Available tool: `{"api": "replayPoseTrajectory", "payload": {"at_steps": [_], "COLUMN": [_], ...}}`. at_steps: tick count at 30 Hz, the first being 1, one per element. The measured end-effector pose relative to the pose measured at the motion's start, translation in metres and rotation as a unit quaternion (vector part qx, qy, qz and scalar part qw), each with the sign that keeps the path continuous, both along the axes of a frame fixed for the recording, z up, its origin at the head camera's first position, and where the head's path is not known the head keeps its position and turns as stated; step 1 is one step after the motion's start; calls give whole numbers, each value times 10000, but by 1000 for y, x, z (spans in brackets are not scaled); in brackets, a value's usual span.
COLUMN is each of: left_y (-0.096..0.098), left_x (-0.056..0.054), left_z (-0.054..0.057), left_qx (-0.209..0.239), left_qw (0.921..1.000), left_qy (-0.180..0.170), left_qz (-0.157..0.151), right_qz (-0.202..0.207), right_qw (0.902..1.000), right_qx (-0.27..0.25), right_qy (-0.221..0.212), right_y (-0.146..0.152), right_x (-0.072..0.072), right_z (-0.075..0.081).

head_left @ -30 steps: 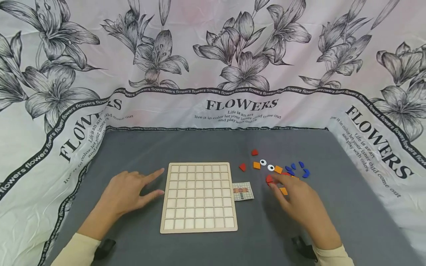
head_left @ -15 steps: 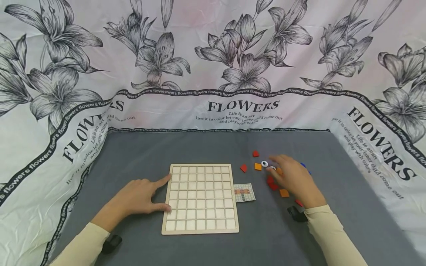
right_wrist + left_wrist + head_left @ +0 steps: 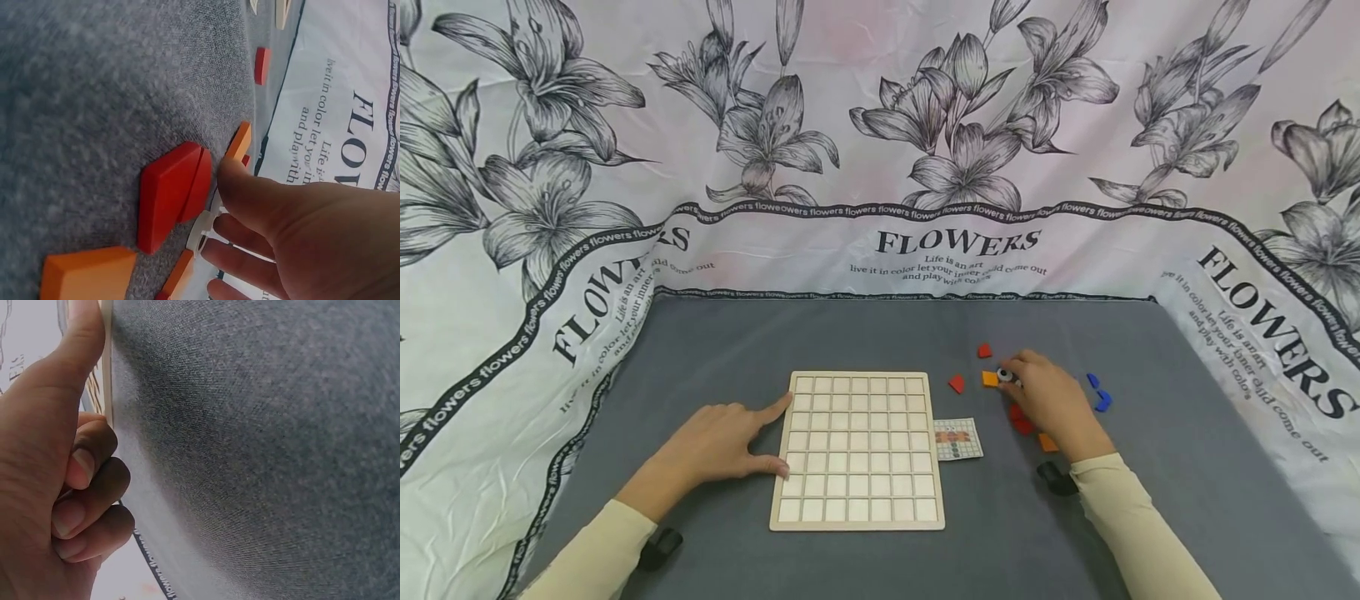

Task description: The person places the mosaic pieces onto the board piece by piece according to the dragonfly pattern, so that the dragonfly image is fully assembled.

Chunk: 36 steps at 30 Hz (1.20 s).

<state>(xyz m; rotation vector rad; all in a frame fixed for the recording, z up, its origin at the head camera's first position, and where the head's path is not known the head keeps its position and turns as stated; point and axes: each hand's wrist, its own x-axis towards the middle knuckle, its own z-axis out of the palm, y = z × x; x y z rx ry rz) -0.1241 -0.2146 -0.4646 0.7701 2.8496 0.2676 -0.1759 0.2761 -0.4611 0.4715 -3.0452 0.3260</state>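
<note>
My left hand (image 3: 718, 446) lies at the left edge of a wooden grid board (image 3: 857, 526), its index finger and thumb stretched out to the frame. In the left wrist view, the other fingers (image 3: 94, 500) of this hand are curled under. My right hand (image 3: 1051, 400) is over the loose pieces, thumb and index finger apart around a white ring-shaped piece with a dark centre (image 3: 1004, 375). A white ring (image 3: 200, 232) sits beside the fingers in the right wrist view. Two red pieces (image 3: 169, 194) lie together near the thumb. The hand hides some pieces.
A small picture card (image 3: 957, 439) pokes out from the board's right side. An orange square (image 3: 990, 379), a red piece (image 3: 956, 384) and another red piece (image 3: 985, 351) lie nearby. Several blue pieces (image 3: 1102, 401) are right of my hand. Flower-printed cloth (image 3: 958, 262) hangs behind the table.
My left hand has moved right to the board's edge. My right hand has shifted from the red pieces up and back to the white rings. The view has shifted slightly.
</note>
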Motion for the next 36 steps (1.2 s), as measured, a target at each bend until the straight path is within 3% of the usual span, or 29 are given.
{"api": "replayPoseTrajectory", "payload": {"at_steps": [14,22,29,36], "left_y": [-1,0,-2,-2], "left_x": [1,2,3,4], "left_z": [-7,-9,-5,-2], "left_qx": [-6,-44,6,-10], "left_qw": [9999,9999,9998,9995], "left_qy": [-155,-119,-205,-295], "left_qz": [2,37,38,76], "right_qz": [243,609,1318,1793], "right_qw": [9978,9962,9861,9776], "right_qx": [-401,-610,-786,-672], "right_qy": [-478,102,639,874], "right_y": [10,2,-28,-58], "right_x": [-17,-8,0,5], "right_z": [2,15,29,34]}}
